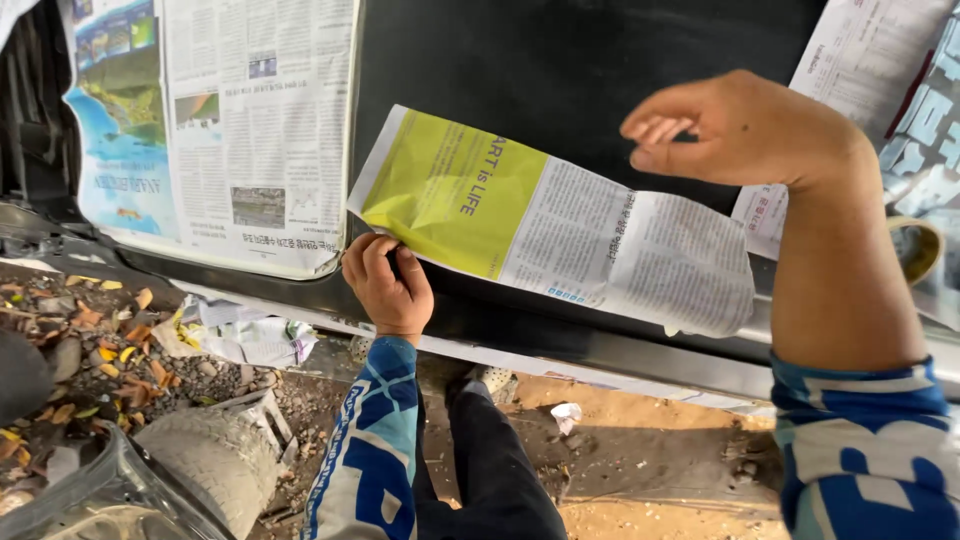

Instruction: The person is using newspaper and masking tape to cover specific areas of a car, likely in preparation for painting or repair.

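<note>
- My left hand presses the lower edge of a newspaper sheet, the one with a yellow-green panel, flat against the dark car body; fingers curled shut, pinning that edge.
- My right hand hangs just above the sheet's upper right, fingertips drawn together on nothing I can make out.
- A tape roll rides on my right wrist.
- Another newspaper sheet already covers the panel to the left.
- Step, as I judge it: holding the sheet in place for masking.
- Next calls for fixing the free top edge while the left keeps it from sliding.
</note>
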